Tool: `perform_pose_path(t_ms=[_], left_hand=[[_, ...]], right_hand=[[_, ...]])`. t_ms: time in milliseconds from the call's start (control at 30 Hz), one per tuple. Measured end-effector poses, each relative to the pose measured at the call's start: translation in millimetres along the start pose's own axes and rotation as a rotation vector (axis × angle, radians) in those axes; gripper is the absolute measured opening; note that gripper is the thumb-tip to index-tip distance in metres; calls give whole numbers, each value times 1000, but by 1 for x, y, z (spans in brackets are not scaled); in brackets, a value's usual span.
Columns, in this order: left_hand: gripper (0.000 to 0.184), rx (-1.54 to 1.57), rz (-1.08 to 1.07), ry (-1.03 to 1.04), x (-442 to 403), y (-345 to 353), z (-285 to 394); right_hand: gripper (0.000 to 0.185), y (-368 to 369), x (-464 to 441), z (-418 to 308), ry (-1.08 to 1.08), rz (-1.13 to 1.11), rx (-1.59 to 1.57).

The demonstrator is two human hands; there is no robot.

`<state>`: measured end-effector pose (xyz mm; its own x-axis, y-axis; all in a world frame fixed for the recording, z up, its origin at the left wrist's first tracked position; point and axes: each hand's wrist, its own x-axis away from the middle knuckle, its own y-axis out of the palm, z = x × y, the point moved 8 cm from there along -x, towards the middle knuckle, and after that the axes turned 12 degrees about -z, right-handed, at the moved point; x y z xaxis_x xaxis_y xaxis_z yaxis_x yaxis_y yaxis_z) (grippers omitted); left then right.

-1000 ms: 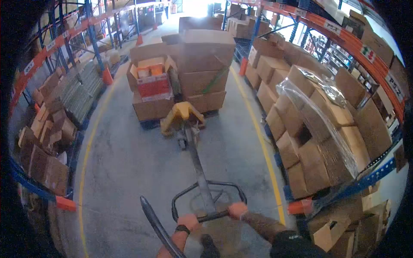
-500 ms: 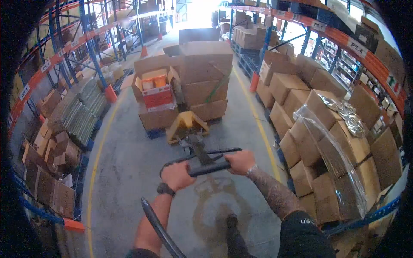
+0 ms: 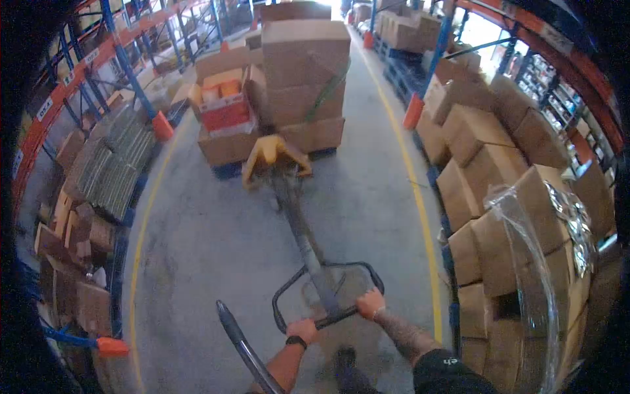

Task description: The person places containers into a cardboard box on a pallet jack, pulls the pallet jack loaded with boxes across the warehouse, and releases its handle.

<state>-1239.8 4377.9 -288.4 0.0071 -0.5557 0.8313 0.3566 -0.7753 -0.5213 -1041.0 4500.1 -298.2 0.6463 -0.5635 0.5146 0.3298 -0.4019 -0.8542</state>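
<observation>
At lower centre, your left hand (image 3: 302,329) and right hand (image 3: 371,304) grasp the yellow pallet jack's (image 3: 270,150) dark looped handle (image 3: 336,317), below boxy cardboard cartons (image 3: 305,59).

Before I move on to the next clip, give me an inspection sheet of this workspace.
Surface: grey floor, yellow lines along both sides.
Things: jack ahead, boxed load beyond it.
Clutter: boxes stacked at right, loose plastic wrap draped over some.
Hands: left hand and right hand both on the handle, fingers closed around it.
Cables: nothing seen.
Surroundings: racks on both sides, orange guards at some uprights.
</observation>
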Motion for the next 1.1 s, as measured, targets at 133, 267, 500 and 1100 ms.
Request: perform_pose_path(t_ms=[133,267,500,1100], left_hand=[[41,96,144,35,16,-114,-14],[38,102,502,40,47,-286,-20],[42,-41,923,98,73,-564,-65],[57,-153,996,49,-6,-1008,-216]], right_hand=[[15,-119,-45,18,-52,-66,43],[18,-272,-105,54,-84,71,102],[28,-532,-220,81,-70,442,124],[26,-880,-518,102,-10,641,88]])
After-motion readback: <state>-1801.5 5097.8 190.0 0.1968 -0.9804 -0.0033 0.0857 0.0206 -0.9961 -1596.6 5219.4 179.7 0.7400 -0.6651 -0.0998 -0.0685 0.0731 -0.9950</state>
